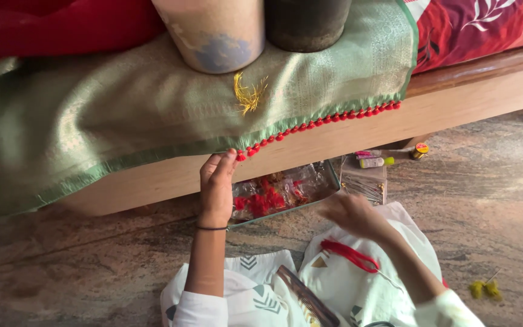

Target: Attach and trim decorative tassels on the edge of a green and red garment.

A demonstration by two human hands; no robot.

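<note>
A mottled brown stone floor (497,181) spreads below a low wooden bed frame (455,103). On the bed lies a red leaf-patterned bedsheet (479,24). Soft daylight falls evenly across the scene.

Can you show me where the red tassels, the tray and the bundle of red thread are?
red tassels (319,124), head view, middle of the row.
tray (336,172), head view, right rim.
red thread (349,254), head view, middle of the bundle.

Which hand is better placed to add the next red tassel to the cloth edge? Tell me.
Probably the left hand: its fingertips already pinch the green cloth edge by the last red tassel. The right hand looks blurred, lower down.
</note>
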